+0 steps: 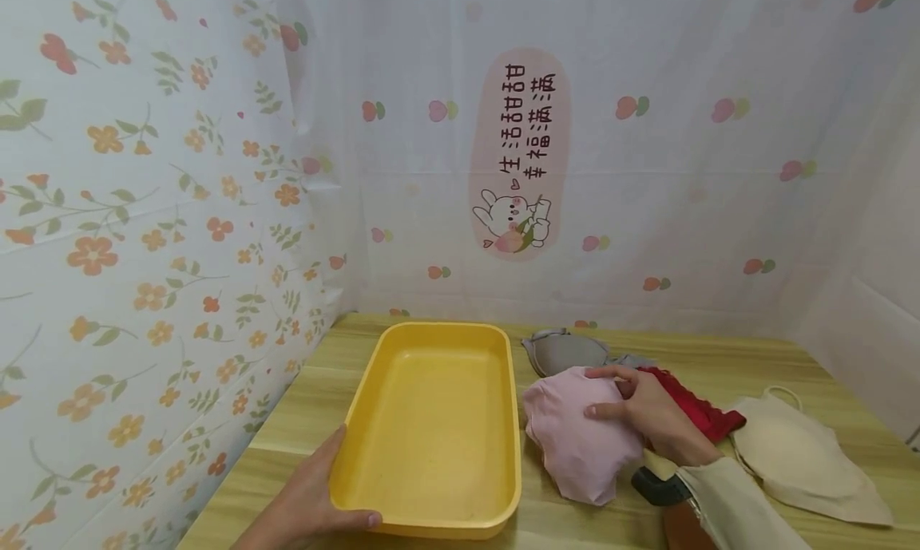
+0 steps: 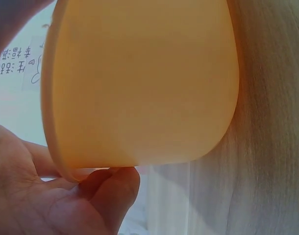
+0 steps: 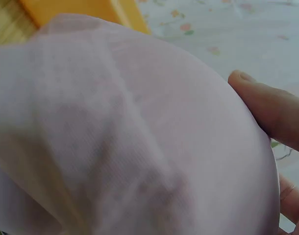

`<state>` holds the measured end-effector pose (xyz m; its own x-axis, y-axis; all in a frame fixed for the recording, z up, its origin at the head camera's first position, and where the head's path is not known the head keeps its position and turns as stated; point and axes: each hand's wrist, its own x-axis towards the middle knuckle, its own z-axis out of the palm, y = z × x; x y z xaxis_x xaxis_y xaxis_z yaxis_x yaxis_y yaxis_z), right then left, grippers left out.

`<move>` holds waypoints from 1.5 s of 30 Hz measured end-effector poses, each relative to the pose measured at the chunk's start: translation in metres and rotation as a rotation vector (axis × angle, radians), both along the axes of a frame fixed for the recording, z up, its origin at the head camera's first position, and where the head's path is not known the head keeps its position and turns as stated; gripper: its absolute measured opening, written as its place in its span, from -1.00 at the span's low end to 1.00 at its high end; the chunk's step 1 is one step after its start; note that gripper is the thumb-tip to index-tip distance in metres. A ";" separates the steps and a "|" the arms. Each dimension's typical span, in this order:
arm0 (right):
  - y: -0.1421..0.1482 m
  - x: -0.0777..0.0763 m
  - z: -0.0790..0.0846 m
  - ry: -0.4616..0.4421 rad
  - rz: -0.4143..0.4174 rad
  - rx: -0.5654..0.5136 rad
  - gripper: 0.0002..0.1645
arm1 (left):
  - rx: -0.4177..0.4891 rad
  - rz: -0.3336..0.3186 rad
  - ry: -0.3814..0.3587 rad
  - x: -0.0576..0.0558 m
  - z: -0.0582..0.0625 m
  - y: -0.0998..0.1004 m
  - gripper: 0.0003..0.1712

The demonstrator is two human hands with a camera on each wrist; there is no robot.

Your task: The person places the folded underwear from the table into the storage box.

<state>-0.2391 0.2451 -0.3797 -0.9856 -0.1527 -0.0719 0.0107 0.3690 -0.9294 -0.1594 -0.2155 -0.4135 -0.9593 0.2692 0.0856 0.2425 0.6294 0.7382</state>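
Note:
A pale pink bra (image 1: 578,442), folded into a bundle, hangs from my right hand (image 1: 652,410) just right of the yellow tray (image 1: 434,430). Thumb and fingers grip it along its upper right edge. In the right wrist view the smooth pink cup (image 3: 203,112) fills most of the picture, with the thumb (image 3: 274,107) pressed against its side. My left hand (image 1: 305,490) holds the tray by its near left corner. Seen from the left wrist, the thumb and fingers pinch the rim around the tray's wall (image 2: 144,83). Nothing lies inside the tray.
Behind the pink bra lies a grey bra (image 1: 568,353). Red lace underwear (image 1: 693,406) sits right of it, partly behind my right hand. A beige bra (image 1: 794,446) lies farther right on the wooden table (image 1: 287,446). Patterned cloth (image 1: 417,215) encloses the back and sides.

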 end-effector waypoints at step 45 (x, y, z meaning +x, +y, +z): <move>-0.180 -0.084 0.010 -0.083 -0.127 -0.383 -0.41 | -0.028 -0.003 0.106 0.001 -0.007 -0.005 0.38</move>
